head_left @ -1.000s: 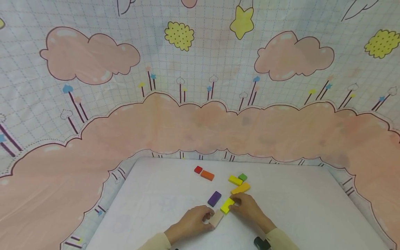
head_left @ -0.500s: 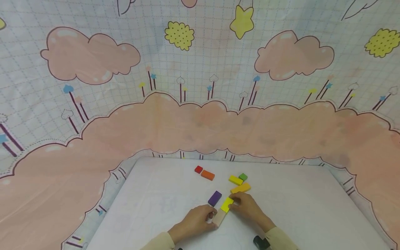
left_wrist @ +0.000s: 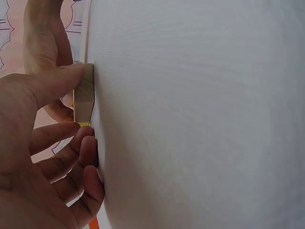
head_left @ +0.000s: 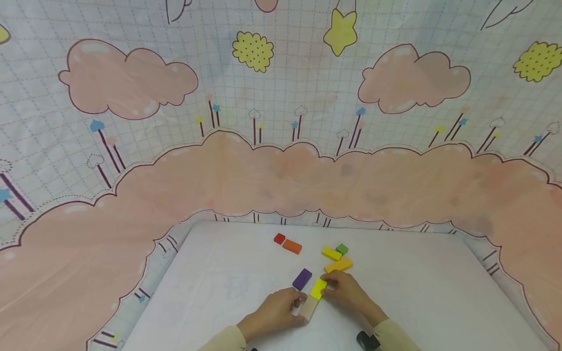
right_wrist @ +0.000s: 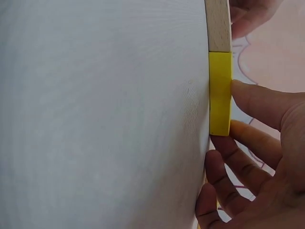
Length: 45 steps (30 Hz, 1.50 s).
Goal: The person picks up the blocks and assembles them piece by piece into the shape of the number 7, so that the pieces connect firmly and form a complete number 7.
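Near the front of the table, my left hand pinches a plain wooden block between thumb and fingers. A bright yellow block lies end to end with it, and my right hand pinches that one at its far end. In the right wrist view the yellow block touches the wooden block, both flat on the white surface. The left wrist view has my left thumb against the wooden block. Just beyond my left fingertips lies a purple block.
Beyond my right hand lie an orange-yellow block, another yellow block and a green cube. Farther left are an orange block and a red cube. A dark object sits at the right sleeve. A patterned cloth rises behind the table.
My left hand has moved slightly right and brought the wooden block against the near end of the yellow block, closing a small offset. The other blocks have stayed put.
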Motion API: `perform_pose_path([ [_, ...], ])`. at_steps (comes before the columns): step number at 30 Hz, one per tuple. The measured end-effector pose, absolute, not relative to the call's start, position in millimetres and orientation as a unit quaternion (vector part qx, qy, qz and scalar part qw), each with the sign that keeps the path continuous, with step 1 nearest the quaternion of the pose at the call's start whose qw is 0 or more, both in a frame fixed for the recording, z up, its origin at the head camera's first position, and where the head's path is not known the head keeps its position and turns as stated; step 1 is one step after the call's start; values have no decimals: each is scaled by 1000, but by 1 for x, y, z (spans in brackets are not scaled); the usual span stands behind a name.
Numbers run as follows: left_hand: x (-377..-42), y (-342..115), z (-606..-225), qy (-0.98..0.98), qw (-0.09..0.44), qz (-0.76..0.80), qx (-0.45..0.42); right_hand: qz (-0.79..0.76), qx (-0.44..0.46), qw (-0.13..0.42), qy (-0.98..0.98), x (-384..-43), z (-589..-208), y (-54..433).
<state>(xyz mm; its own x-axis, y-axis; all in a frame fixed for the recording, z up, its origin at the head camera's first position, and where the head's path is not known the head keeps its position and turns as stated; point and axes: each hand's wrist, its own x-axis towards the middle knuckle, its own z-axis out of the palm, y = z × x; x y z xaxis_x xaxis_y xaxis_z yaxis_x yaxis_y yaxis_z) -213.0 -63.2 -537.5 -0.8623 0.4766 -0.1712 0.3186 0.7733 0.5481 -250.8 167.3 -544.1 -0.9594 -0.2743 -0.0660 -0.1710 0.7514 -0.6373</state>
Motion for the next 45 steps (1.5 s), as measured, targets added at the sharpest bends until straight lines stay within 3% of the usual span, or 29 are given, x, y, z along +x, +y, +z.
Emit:
perform_pose_path([
  [45,-211,-66,-539,930,155,231,242,-329,-132,90,931,-246,-546,164],
])
